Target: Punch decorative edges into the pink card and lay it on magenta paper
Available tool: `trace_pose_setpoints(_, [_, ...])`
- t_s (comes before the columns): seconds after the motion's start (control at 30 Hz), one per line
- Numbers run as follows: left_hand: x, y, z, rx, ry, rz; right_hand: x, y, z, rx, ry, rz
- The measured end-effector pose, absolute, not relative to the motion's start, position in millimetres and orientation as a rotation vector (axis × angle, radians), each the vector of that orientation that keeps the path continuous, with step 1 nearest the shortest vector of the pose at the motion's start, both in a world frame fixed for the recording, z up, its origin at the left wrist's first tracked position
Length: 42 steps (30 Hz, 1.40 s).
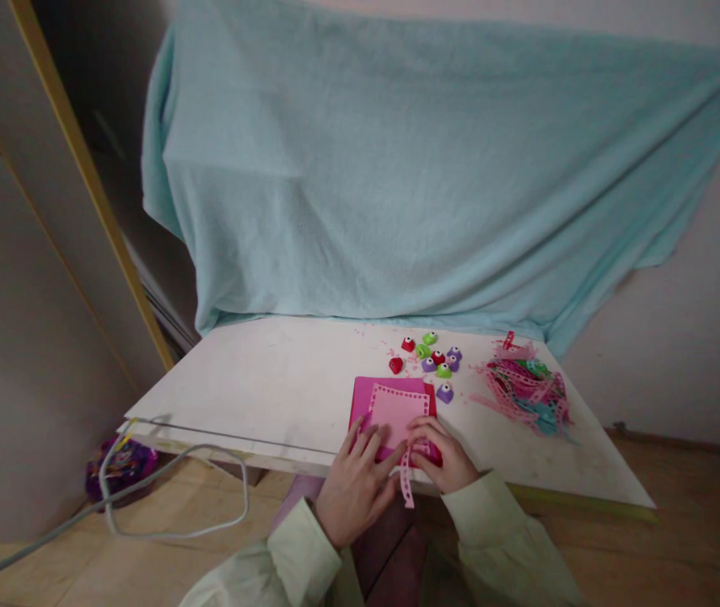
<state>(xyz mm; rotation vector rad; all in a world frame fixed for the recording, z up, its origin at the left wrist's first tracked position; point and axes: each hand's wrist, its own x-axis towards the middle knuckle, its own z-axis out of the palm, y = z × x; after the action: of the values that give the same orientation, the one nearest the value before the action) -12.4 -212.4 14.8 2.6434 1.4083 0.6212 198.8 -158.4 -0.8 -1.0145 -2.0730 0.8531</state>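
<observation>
At the table's near edge lies a light pink sheet (398, 413) with a row of small punched holes along its top and right edges. It rests on a magenta sheet (363, 400), with a red sheet (431, 396) showing at the right. My left hand (360, 480) is flat on the sheets' lower left, fingers spread. A narrow pink punched strip (406, 480) curls down over the table edge from the sheet's lower part. My right hand (442, 455) pinches this strip between bent fingers; the exact grip point is partly hidden.
Several small red, green and purple craft punches (437, 357) stand behind the sheets among pink scraps. A tangled pile of punched strips (528, 392) lies at right. A blue cloth (360, 185) hangs behind the white table (259, 379). A grey cable (176, 533) loops at left.
</observation>
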Motion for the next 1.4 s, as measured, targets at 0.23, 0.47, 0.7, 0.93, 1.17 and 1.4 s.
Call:
trace_pose_setpoints(0.23, [-11.0, -207.1, 16.9, 2.694, 1.273, 0.598, 199.6, -159.3, -0.6, -1.014, -2.063, 0.865])
trace_pose_setpoints(0.47, [-11.5, -205.7, 14.5, 2.676, 1.284, 0.699, 211.6, -160.2, -2.0, -0.991, -2.088, 0.888])
trace_pose_setpoints(0.7, [-7.4, -206.4, 17.3, 2.661, 1.306, 0.636, 236.9, -164.5, 0.4, -0.981, -2.157, 0.909])
trace_pose_setpoints(0.93, [-6.1, -208.1, 14.7, 2.669, 1.318, 0.627, 234.5, -167.3, 5.4, -1.003, -2.146, 0.903])
trace_pose_setpoints(1.17, [-5.0, -208.5, 15.6, 2.658, 1.335, 0.633, 240.9, -168.3, -2.6, -0.999, -2.116, 0.899])
trace_pose_setpoints(1.4, [-5.2, -208.1, 17.5, 2.65, 1.328, 0.635, 282.0, -177.4, 5.2, -1.098, -2.1, 0.906])
